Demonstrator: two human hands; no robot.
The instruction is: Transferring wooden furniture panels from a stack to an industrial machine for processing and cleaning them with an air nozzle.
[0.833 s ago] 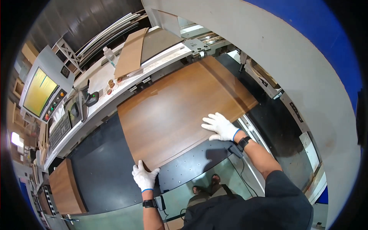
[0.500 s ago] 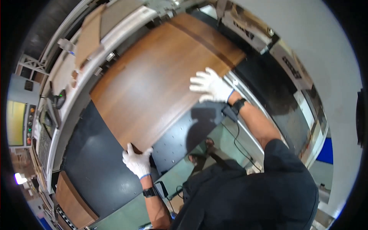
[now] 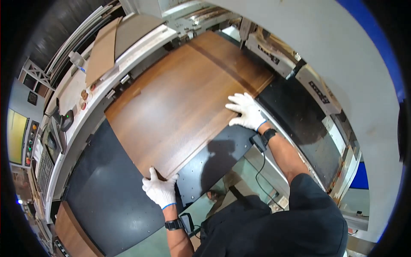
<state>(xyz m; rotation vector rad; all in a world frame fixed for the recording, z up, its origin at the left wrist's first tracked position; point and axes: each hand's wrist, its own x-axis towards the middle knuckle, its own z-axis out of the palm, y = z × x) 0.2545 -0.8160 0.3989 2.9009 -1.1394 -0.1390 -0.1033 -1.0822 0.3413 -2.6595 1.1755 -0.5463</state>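
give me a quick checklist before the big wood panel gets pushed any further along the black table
1. Left hand on the near corner of the wood panel: ok, gloved fingers curl over the edge.
2. Right hand on the panel: ok, flat near its right edge.
3. Panel lying flat on the black table: ok.
4. Far end clear of the machine housing: cannot tell, it lies close.
5. Panel top free of loose items: ok.
6. Wrist cable clear of the panel: ok, it hangs off the table edge.
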